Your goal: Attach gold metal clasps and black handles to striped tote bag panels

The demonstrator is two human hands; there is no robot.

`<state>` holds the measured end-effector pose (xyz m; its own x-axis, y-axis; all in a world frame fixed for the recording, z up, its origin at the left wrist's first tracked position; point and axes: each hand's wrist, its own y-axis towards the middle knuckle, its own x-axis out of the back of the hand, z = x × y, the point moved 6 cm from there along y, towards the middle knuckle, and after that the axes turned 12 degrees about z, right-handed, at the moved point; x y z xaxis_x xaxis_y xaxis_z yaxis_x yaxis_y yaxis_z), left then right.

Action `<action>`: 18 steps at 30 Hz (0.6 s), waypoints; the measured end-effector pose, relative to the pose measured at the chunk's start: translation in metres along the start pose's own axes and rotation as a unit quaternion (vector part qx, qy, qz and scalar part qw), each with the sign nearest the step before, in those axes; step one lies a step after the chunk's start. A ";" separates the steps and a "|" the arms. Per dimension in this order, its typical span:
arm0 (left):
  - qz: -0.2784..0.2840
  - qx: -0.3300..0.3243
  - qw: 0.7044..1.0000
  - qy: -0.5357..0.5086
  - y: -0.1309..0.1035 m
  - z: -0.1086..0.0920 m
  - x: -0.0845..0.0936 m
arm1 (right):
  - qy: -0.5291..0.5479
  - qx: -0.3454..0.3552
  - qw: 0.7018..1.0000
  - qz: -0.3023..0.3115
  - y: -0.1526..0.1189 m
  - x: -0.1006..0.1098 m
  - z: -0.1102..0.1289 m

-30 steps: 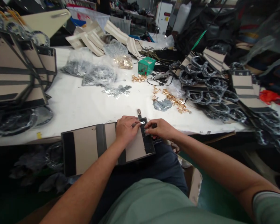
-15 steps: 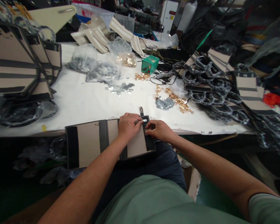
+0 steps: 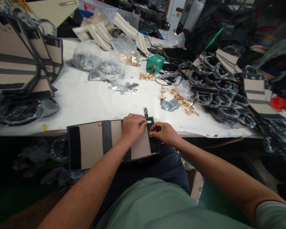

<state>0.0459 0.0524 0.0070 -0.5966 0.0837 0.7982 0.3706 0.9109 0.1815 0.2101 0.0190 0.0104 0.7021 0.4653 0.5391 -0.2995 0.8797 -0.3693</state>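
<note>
A flat bag panel (image 3: 90,143), beige board with black bands and edges, lies across my lap and against the table edge. My left hand (image 3: 132,128) grips its upper part, thumb and forefinger beside a small shiny metal plate (image 3: 149,121) on the black end band. A short black strap with a metal fitting (image 3: 146,112) sticks up past the panel's top edge. With closed fingertips, my right hand (image 3: 164,133) pinches a small metal piece (image 3: 150,134) against the same black band, just below the plate. Its fingers partly hide the piece.
On the white table (image 3: 81,105) lie grey metal plates (image 3: 169,104), gold-coloured fittings (image 3: 184,103), silver pieces (image 3: 124,88) and a green box (image 3: 155,63) with a lit lamp. Panels (image 3: 11,47) stack at left; plastic-wrapped handles (image 3: 212,82) pile up at right.
The view has shifted slightly. Both hands stay at the same place on the panel, with barely any visible movement of the fingers.
</note>
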 end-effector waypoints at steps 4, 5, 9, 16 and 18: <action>-0.005 -0.002 1.000 0.003 0.000 0.000 0.001 | -0.042 0.010 0.999 -0.012 -0.002 -0.001 0.004; -0.006 -0.003 1.000 0.003 -0.001 0.000 0.001 | -0.055 0.014 0.998 -0.016 -0.002 -0.002 0.005; -0.002 0.000 1.000 0.003 -0.001 0.000 0.001 | -0.130 0.041 0.990 -0.036 -0.005 -0.003 0.008; 0.004 -0.008 1.000 0.019 -0.001 0.000 0.000 | -0.218 0.068 0.971 -0.075 -0.013 -0.008 0.009; 0.002 -0.009 1.000 0.021 -0.001 0.000 0.000 | -0.212 0.077 0.971 -0.078 -0.014 -0.009 0.009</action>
<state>0.0454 0.0511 0.0073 -0.5649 0.0697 0.8222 0.3852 0.9035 0.1880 0.2022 0.0028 0.0173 0.4279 0.2956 0.8541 -0.3270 0.9316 -0.1586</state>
